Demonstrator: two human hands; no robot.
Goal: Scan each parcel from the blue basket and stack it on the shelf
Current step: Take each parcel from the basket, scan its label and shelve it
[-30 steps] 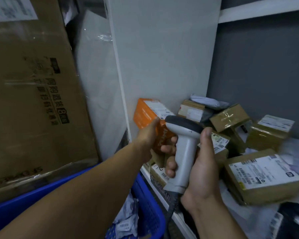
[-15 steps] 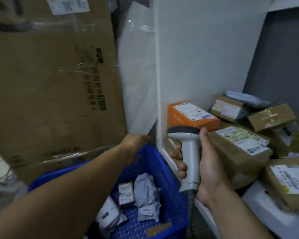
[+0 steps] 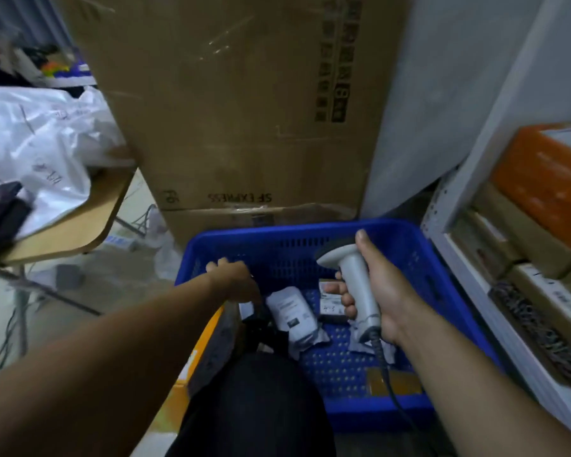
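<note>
1. Cluttered storeroom: at the frame's left a wooden tabletop [image 3: 80,222] carries a white plastic bag [image 3: 37,136], and a tall cardboard box [image 3: 244,110] fills the upper centre.
2. Lower centre, the left hand [image 3: 234,278] hangs over the left wall of the blue basket [image 3: 277,237], fingers curled downward. I cannot tell whether they pinch anything.
3. Just right of it, on the basket floor, lies a white mailer parcel [image 3: 292,308], labelled and crumpled. It is probably light, soft and slick, so it is best pinched across its fuller middle. Beside it, the small boxed parcel [image 3: 330,306] looks stiffer.
4. The right hand [image 3: 386,291] wraps its fingers round the grey scanner [image 3: 358,278].
5. At the right edge, the shelf [image 3: 472,285] holds an orange box [image 3: 548,179] above brown cartons [image 3: 548,291].
</note>
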